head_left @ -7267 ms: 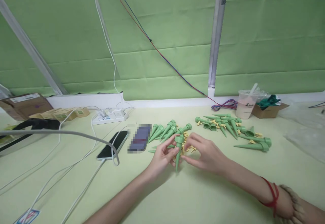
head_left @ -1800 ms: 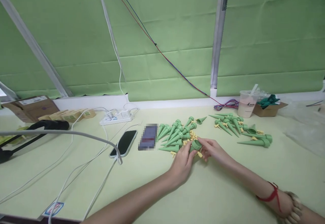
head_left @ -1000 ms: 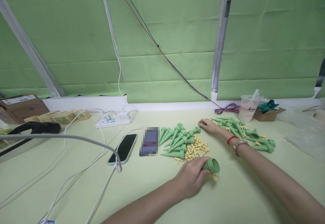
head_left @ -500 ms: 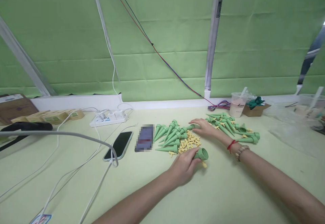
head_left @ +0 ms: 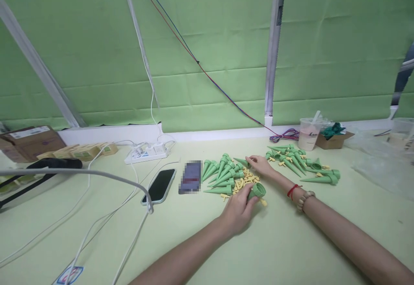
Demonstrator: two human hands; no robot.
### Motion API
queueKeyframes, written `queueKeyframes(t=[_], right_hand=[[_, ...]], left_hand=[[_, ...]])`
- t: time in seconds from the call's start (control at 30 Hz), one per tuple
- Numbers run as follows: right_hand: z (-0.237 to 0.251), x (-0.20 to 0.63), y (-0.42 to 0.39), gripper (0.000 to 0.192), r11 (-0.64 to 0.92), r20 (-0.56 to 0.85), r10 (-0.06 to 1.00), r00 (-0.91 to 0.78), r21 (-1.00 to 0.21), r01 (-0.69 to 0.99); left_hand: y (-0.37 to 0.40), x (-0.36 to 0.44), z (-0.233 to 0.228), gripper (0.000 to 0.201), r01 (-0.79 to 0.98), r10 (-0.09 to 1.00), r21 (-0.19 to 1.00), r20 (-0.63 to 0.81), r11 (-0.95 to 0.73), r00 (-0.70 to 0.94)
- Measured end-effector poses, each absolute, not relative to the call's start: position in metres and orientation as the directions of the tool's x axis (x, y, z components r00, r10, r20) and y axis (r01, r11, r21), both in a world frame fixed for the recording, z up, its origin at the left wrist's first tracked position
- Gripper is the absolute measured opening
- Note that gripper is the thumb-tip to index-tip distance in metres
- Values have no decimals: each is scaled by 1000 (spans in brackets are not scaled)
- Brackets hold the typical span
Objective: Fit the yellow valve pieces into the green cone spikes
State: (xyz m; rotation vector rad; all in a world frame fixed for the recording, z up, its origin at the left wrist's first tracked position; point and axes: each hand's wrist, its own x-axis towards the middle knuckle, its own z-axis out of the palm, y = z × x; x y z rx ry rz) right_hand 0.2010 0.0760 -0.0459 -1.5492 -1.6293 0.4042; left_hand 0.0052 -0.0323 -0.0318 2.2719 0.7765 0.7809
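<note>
The left hand is held low with its fingers curled closed in a grip, forearm angled in from below. The right hand is stretched further forward, palm down, fingers loosely bent, wrist banded.

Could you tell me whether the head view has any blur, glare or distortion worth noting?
Head view: even, soft light, no glare, faint shadows; a pixelated patch lies beside the phone; wide-angle stretch bends the frame edges; the left hand holding a green cone is sharp, and so is the right hand.

Blurred-out rectangle beside the phone; spike's tip inside left hand.
</note>
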Motion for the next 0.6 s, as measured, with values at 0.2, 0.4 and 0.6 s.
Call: queueKeyframes(t=[0.2, 0.4, 0.6], right_hand=[[-32, 194, 48, 51, 249, 364, 926, 102, -790, 560], [-29, 186, -16, 47, 209, 192, 972, -133, -970, 124], [-24, 171, -54, 36, 101, 113, 977, -181, -992, -71]], left_hand=[[-29, 8, -35, 34, 206, 771, 839, 329, -503, 545], [-29, 10, -39, 36, 90, 831, 946, 226, -312, 508], [-37, 10, -37, 37, 69, 829, 956, 208, -284, 519]])
